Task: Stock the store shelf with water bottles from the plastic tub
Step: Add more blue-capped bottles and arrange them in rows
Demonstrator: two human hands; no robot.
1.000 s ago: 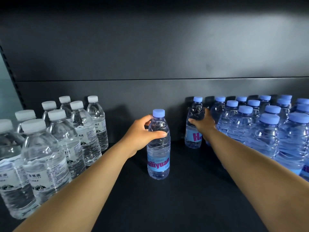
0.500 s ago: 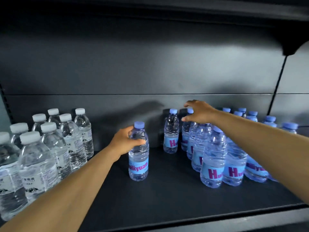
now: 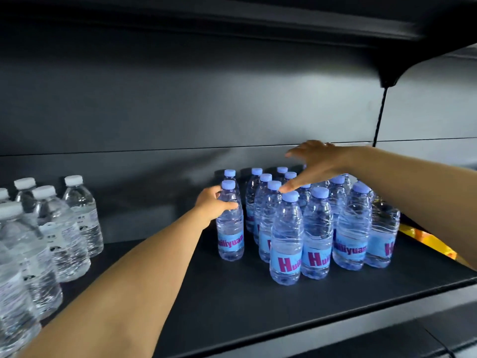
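My left hand (image 3: 213, 204) grips the shoulder of a blue-capped water bottle (image 3: 230, 228) that stands upright on the dark shelf (image 3: 232, 301), just left of a cluster of several blue-capped bottles (image 3: 315, 228). A second blue-capped bottle stands right behind the gripped one. My right hand (image 3: 316, 164) hovers over the cluster with fingers spread and thumb pointing down toward the caps; it holds nothing. The plastic tub is out of view.
Several white-capped clear bottles (image 3: 51, 228) stand in rows at the shelf's left end. A yellow-orange package (image 3: 426, 239) lies behind my right forearm. The shelf above (image 3: 232, 21) overhangs the space. Bare shelf lies between the two bottle groups and along the front edge.
My left hand slid its bottle to the right, up beside the blue-capped cluster. My right hand lifted off the bottles and opened above them. The view pulled back.
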